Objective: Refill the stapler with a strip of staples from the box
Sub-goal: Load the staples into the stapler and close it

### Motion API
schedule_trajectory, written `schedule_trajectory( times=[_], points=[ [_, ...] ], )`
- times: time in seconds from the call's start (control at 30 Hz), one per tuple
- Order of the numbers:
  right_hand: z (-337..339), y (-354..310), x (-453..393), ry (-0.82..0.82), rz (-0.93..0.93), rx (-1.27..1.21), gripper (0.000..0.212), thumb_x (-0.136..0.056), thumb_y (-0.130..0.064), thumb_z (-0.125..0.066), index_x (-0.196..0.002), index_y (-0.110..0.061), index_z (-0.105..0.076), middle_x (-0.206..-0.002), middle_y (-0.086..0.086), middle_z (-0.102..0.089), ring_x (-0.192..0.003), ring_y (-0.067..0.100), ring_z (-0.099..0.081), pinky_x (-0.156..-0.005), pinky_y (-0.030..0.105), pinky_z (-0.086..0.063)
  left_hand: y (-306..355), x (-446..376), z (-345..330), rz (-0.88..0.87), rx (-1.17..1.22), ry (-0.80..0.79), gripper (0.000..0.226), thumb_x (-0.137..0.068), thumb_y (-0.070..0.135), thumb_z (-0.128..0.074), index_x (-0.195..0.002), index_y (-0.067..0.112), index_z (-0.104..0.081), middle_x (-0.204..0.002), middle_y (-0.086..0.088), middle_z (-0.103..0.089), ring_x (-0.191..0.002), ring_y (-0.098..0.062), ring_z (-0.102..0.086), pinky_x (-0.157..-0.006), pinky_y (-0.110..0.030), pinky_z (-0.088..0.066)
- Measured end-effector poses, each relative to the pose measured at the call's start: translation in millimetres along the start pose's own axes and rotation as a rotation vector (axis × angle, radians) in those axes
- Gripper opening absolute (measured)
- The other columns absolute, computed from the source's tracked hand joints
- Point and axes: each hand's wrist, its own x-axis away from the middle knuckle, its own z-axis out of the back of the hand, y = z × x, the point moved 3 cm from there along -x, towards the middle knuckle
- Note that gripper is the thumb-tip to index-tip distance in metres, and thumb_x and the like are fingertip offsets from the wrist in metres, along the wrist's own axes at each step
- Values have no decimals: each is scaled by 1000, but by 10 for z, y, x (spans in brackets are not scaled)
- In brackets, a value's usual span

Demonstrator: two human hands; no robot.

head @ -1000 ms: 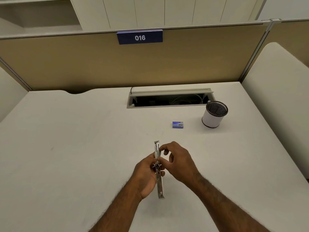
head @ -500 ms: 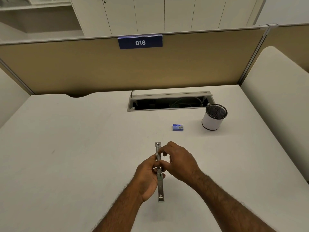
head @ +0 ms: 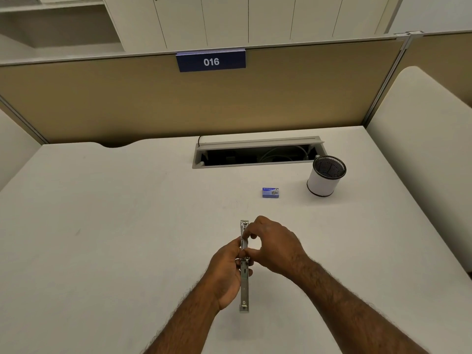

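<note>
A slim silver stapler [head: 244,287] lies opened out flat, pointing away from me, over the white desk [head: 122,226]. My left hand [head: 226,274] grips it around the middle from the left. My right hand [head: 274,245] pinches the stapler's far half with thumb and fingertips; whether a strip of staples is between them is too small to tell. The small blue staple box [head: 270,192] sits shut on the desk beyond my hands, apart from both.
A white cup with a black mesh rim [head: 324,178] stands right of the box. Behind it is an open cable tray [head: 258,154] sunk into the desk. A tan partition [head: 127,103] with a "016" sign closes off the back.
My hands and the stapler have barely moved. The right fingers have shifted slightly along the stapler's far half. The camera has tilted up a little.
</note>
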Motion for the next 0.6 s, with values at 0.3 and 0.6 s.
schedule_trajectory(
  times=[0.3,0.6],
  points=[
    [-73,71,-17,-8,-101,-147,30,-74,-35,-73,-99,-35,-59,-94,-12,-58,-83,8,-55,-71,27,-50,-21,-22,13,23,51,-29,35,-94,17,-48,-119,-5,-60,-78,-11,-59,-72,-22,-52,-62,-34,-44],
    [-233,209,-3,76,-395,-530,39,-80,-33,-67,-112,-27,-45,-80,-9,-64,-68,4,-60,-57,19,-44,-77,8,-39,80,74,-124,36,-87,2,-39,-115,-1,-62,-79,-10,-54,-67,-19,-48,-60,-31,-42]
  ],
)
